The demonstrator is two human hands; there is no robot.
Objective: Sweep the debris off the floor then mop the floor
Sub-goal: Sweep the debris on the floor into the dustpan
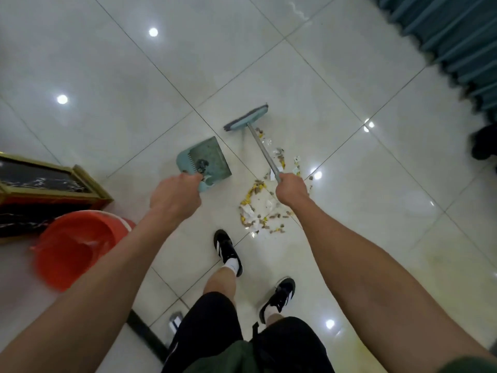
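My left hand (pixel 174 196) grips the handle of a pale blue dustpan (pixel 205 160), held just left of the mess with its mouth facing away from me. My right hand (pixel 291 191) is closed around the grey handle of a short broom (pixel 262 146). Its blue head (pixel 246 117) rests on the floor beyond the debris. The debris (pixel 259 208) is a loose pile of yellow bits, brown crumbs and white paper scraps on the glossy white tiled floor (pixel 107 76), lying between the broom head and my feet.
An orange bucket (pixel 78 246) stands at the lower left beside a gold-framed dark stand (pixel 45 184). A teal curtain (pixel 457 44) hangs at the upper right, with a dark shape (pixel 484 144) below it. My shoes (pixel 228 251) stand just behind the pile.
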